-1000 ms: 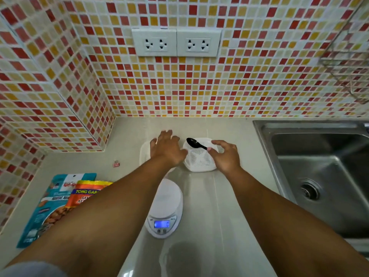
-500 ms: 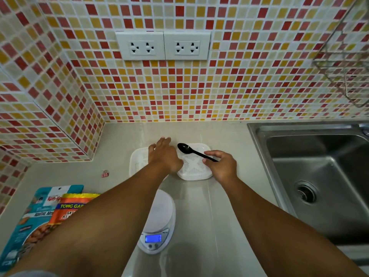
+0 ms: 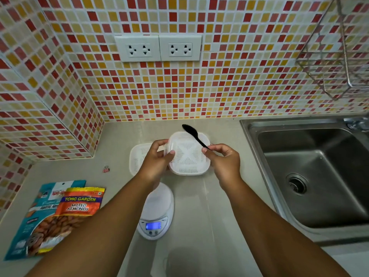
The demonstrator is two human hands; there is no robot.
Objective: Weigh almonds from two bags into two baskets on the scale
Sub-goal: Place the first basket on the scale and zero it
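left hand (image 3: pixel 157 160) grips the near-left edge of a white slotted basket (image 3: pixel 188 154), thumb on its rim, holding it tilted above the worktop (image 3: pixel 199 206), while the right hand (image 3: pixel 223 158) just right of it pinches the handle of a black spoon (image 3: pixel 192 133) whose bowl points away over the basket. a second white basket (image 3: pixel 139 154) lies behind the left hand; the scale (image 3: pixel 157 208) with lit blue display sits nearer, between the forearms, and two almond bags (image 3: pixel 60 212) lie well left.

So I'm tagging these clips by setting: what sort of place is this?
Most likely a home kitchen counter: a stainless steel sink set into the worktop, a mosaic tile backsplash with wall sockets, and a digital kitchen scale.
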